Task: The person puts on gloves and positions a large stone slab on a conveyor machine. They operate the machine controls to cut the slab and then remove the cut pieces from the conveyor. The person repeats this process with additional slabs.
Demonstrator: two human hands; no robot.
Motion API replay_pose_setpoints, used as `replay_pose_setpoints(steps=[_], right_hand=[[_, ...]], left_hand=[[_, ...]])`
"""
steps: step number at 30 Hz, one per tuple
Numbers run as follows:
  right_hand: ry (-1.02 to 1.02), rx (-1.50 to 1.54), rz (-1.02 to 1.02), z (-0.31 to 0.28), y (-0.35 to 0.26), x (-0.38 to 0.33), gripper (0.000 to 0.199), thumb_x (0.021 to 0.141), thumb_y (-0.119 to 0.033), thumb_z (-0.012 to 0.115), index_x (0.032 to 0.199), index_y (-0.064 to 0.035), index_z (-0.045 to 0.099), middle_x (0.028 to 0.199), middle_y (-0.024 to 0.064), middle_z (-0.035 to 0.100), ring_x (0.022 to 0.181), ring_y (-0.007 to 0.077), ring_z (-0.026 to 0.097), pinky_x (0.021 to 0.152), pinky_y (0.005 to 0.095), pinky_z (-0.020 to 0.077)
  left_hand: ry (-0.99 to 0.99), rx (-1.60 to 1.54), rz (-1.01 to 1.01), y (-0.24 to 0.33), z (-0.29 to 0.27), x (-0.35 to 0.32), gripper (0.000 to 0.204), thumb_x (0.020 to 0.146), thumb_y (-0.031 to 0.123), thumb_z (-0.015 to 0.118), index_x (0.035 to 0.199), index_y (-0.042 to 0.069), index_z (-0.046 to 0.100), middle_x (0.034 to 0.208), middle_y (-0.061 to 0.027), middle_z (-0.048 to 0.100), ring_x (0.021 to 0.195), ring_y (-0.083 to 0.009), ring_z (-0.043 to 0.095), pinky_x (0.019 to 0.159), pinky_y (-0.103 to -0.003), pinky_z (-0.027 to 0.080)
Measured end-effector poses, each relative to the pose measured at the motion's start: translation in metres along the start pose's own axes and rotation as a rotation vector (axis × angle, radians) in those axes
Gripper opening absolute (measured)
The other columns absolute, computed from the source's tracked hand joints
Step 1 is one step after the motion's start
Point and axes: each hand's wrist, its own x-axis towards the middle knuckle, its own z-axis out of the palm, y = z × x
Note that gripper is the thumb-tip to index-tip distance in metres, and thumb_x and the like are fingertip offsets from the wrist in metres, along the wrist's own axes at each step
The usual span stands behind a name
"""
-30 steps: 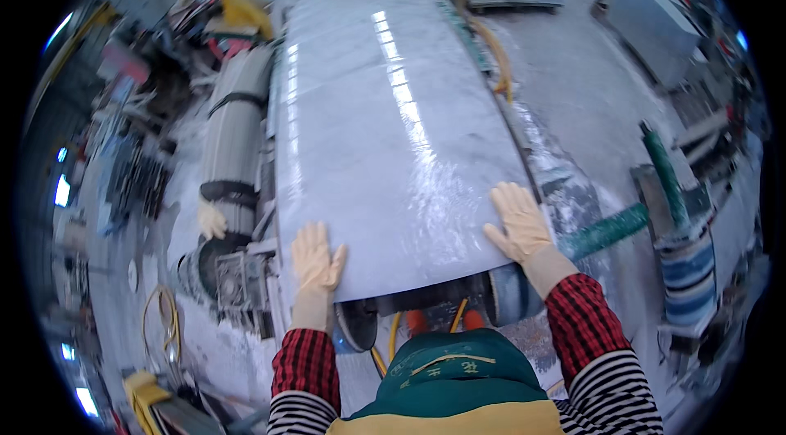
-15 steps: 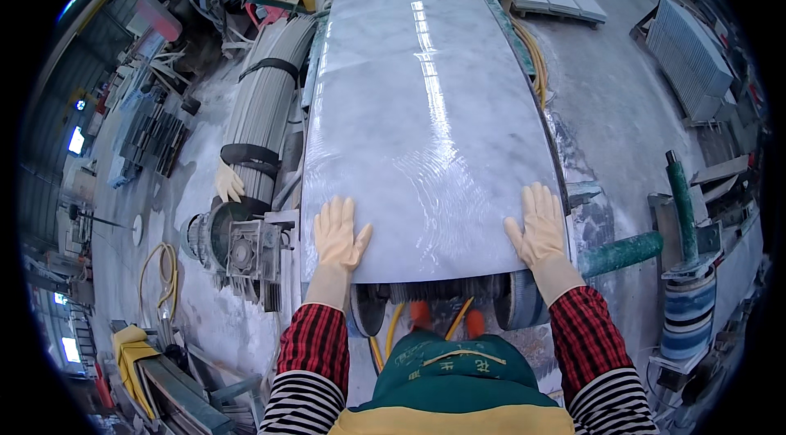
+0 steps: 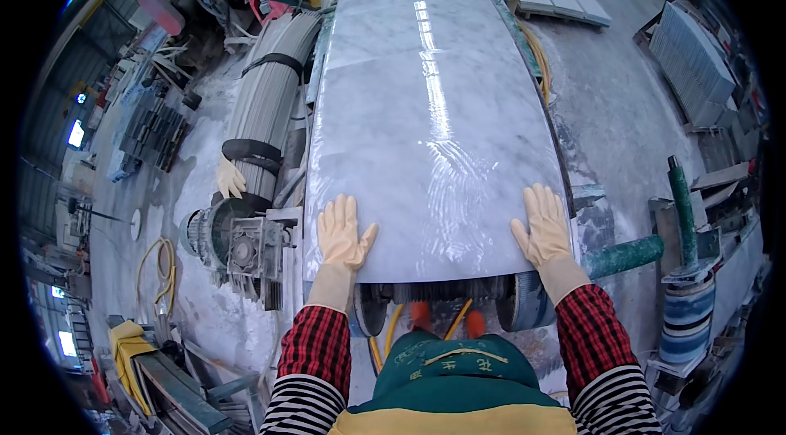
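Grey-white slab (image 3: 389, 132), shiny like wet, lies lengthwise in front of the person. Near its left front corner the left hand (image 3: 342, 234) rests flat, and near the right front corner the right hand (image 3: 542, 230) does the same (both wear cream gloves). Their fingers are straight, thumbs apart, clamped on nothing. One loose glove (image 3: 231, 179) is beside a strapped grey bundle (image 3: 268, 103).

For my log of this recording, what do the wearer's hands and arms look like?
The left hand and right hand wear matching cream, rubber-looking gloves with long, plain cuffs. Red-and-black checked fabric sleeves cover the forearms below them, then black-and-white striped sleeves. No cables or markings show on either glove.
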Motion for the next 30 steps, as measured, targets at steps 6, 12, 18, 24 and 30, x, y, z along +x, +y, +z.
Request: replay_pose_setpoints(steps=[6,12,18,24,30], right_hand=[[0.008,-0.002,0.000,0.002,0.001,0.000,0.074,0.093,-0.044,0.060,0.150,0.0001,0.042,0.157,0.0239,0.038,0.148,0.0408,0.031,0.124,0.0504,0.0189],[-0.006,-0.022,0.004,0.000,0.002,0.001,0.074,0.095,-0.047,0.058,0.151,-0.0026,0.041,0.159,0.0199,0.037,0.149,0.0380,0.030,0.125,0.0480,0.0185],[-0.001,-0.013,0.013,0.000,-0.001,-0.001,0.072,0.096,-0.047,0.056,0.151,-0.0039,0.042,0.160,0.0175,0.037,0.149,0.0346,0.030,0.125,0.0456,0.0179],[0.062,-0.007,-0.024,0.005,0.002,-0.001,0.068,0.094,-0.045,0.058,0.147,-0.0030,0.047,0.155,0.0203,0.043,0.147,0.0367,0.033,0.124,0.0461,0.0219],[0.107,0.084,-0.039,-0.004,0.001,-0.004,0.065,0.094,-0.044,0.057,0.143,-0.0019,0.049,0.150,0.0220,0.046,0.142,0.0385,0.039,0.121,0.0464,0.0248]], left_hand=[[-0.009,0.006,0.001,-0.005,0.006,-0.002,0.080,0.093,0.049,0.062,0.153,0.002,0.038,0.158,-0.0254,0.036,0.146,-0.0473,0.030,0.120,-0.056,0.020],[0.043,-0.012,0.036,-0.007,0.006,-0.004,0.080,0.092,0.044,0.065,0.154,0.001,0.037,0.158,-0.0255,0.037,0.145,-0.0481,0.031,0.120,-0.057,0.021],[0.076,-0.038,0.066,-0.005,0.001,-0.004,0.077,0.092,0.040,0.066,0.153,0.001,0.038,0.156,-0.0269,0.039,0.143,-0.0492,0.033,0.118,-0.058,0.022],[-0.020,0.006,0.037,0.000,-0.003,0.003,0.078,0.091,0.041,0.066,0.153,0.002,0.039,0.155,-0.0282,0.039,0.143,-0.0485,0.034,0.119,-0.056,0.022],[-0.073,-0.061,0.018,0.004,-0.011,0.001,0.074,0.094,0.036,0.061,0.153,-0.001,0.037,0.158,-0.0290,0.035,0.148,-0.0477,0.028,0.121,-0.057,0.017]])
